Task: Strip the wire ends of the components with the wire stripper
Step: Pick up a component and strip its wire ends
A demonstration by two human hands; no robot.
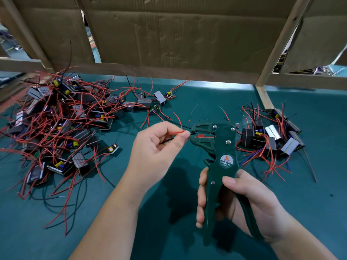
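My right hand [242,199] grips the two handles of a dark green wire stripper [219,152], held upright with its jaws pointing left. My left hand [157,147] pinches a red wire [176,132] and a black wire between thumb and forefinger, right at the mouth of the jaws. The wire tips meet the stripper's red inner blade block [201,136]. The component these wires belong to is hidden from me. A small red bit of insulation [189,120] shows just above the jaws.
A big tangled pile of components with red and black wires [56,124] covers the left of the green mat [187,102]. A smaller pile [270,139] lies at the right. Cardboard walls and wooden slats [266,102] close off the back.
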